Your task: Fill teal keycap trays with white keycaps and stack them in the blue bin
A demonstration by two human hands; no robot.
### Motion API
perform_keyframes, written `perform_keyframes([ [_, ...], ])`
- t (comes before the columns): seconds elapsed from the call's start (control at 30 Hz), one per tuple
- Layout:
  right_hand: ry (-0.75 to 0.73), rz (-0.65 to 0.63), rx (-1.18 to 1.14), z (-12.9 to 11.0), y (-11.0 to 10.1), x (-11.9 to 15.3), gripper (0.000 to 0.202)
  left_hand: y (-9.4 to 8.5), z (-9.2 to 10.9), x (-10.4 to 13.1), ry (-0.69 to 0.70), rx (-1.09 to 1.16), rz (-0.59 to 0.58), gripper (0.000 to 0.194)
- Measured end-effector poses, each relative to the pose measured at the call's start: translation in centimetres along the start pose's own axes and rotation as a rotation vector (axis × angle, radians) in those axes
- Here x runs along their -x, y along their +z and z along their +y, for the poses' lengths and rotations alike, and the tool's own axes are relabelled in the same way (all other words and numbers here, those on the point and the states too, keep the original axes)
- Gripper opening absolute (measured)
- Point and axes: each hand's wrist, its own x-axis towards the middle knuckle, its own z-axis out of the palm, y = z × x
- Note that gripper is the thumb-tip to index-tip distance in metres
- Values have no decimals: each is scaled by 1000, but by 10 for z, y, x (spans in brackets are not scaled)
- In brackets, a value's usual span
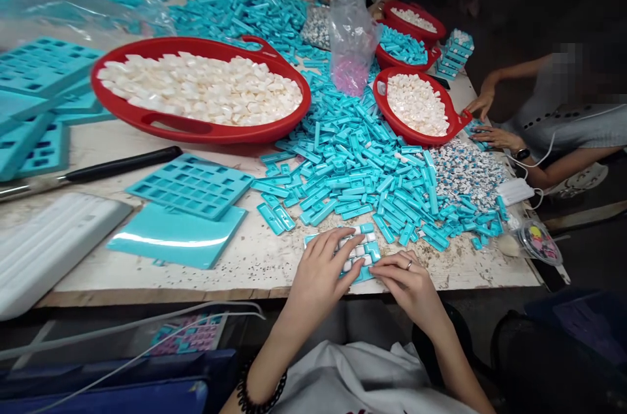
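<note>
A turquoise plastic frame [366,228] with white pieces [360,251] set in it lies at the table's front edge. My left hand [321,264] rests over its left part, fingers spread and touching it. At the frame's right edge, my right hand [409,280] is closed in a pinch, with a ring on one finger. Whatever lies between those fingertips is too small to make out. Part of the frame is hidden under my left hand. Just behind it spreads a heap of small turquoise plastic trays [362,172].
Red baskets of white pieces stand behind: a large one [196,138] at left, a smaller one [386,123] at right. Turquoise grid panels [196,182], a black-handled tool [122,164] and a white bar [63,238] lie at left. Co-workers' hands [494,136] show at right and back.
</note>
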Motion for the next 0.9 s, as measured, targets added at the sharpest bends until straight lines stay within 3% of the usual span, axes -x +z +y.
perform_keyframes([
  [0.27, -34, -34, 27, -3, -2, -5, 20, 0, -1, 0, 0, -7, 7, 31],
  [0.6, 85, 139, -37, -5, 12, 5, 23, 3, -8, 1, 35, -19, 19, 33],
  [0.77, 92, 194, -62, -2, 3, -3, 25, 5, -13, 1, 68, -30, 53, 32],
  [0.9, 92, 274, 36, 16, -10, -17, 21, 3, -12, -2, 79, -53, 34, 32],
])
